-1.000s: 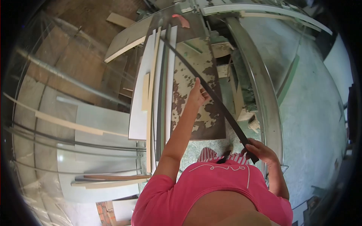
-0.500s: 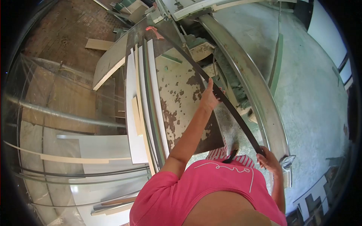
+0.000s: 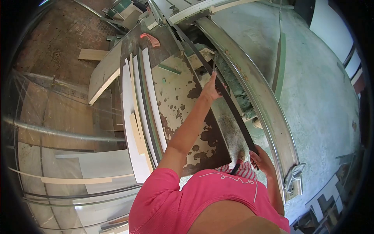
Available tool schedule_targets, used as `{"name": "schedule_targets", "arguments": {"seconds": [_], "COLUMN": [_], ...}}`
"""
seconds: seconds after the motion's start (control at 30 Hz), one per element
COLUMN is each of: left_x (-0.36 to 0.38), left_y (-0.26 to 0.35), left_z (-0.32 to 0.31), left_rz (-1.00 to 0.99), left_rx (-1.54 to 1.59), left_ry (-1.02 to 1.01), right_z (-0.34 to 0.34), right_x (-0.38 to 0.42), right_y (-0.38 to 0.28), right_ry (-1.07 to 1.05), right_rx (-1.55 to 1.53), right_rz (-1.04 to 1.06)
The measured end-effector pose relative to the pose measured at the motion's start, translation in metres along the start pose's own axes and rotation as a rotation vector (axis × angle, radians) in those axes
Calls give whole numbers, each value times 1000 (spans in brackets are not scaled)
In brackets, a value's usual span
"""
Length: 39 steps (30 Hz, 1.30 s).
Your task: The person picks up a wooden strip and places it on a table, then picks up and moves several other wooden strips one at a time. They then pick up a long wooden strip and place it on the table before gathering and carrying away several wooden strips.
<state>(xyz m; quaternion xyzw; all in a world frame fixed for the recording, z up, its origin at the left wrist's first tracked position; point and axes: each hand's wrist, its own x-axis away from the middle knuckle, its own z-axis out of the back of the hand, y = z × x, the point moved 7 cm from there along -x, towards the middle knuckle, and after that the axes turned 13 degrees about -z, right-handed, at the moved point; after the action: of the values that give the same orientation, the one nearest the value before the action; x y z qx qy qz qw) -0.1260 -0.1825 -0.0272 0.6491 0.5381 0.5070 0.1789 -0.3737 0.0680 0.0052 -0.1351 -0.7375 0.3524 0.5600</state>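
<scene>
A long, narrow dark strip (image 3: pixel 235 111) runs diagonally in front of me, from the machine at the top towards my right hip. My left hand (image 3: pixel 211 90) grips it around the middle, with the thumb along its upper side and the fingers partly hidden beneath. Near the strip's close end, my right hand (image 3: pixel 263 159) is closed around it. To the left of the strip is a worktable (image 3: pixel 175 107) with a peeling, blotchy top. An orange-red plastic piece (image 3: pixel 150 40) with a toothed edge lies at the table's far end.
Several long white, wooden and dark strips (image 3: pixel 151 91) lie along the table's left side. A long metal rail (image 3: pixel 249 76) passes on the right, with crumpled plastic (image 3: pixel 295 173) at its near end. Clear sheeting (image 3: pixel 50 105) and boards are at the left.
The strip's far end has moved off the table's far area, away from the orange-red piece, towards the machine's edge. Both hands have shifted slightly away from me with it. The view has turned a little.
</scene>
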Motion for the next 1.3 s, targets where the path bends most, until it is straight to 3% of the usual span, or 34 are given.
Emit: {"name": "schedule_targets", "arguments": {"seconds": [0.53,0.7,0.77,1.0,1.3], "left_x": [-93,-81,-73,-53,-53], "left_y": [39,47,51,35,6], "left_z": [64,74,71,69,49], "left_rz": [-32,-49,-67,-48,90], "left_rx": [19,51,60,61,370], "left_ry": [54,169,77,41,-30], "right_z": [-33,-51,-56,-70,-83], "right_x": [-92,-105,-117,-150,-181], "right_y": [-37,-66,-70,-110,-164], "right_ry": [55,-8,-11,-26,-60], "right_rx": [129,125,133,194,329], "right_rz": [50,92,91,189,237]}}
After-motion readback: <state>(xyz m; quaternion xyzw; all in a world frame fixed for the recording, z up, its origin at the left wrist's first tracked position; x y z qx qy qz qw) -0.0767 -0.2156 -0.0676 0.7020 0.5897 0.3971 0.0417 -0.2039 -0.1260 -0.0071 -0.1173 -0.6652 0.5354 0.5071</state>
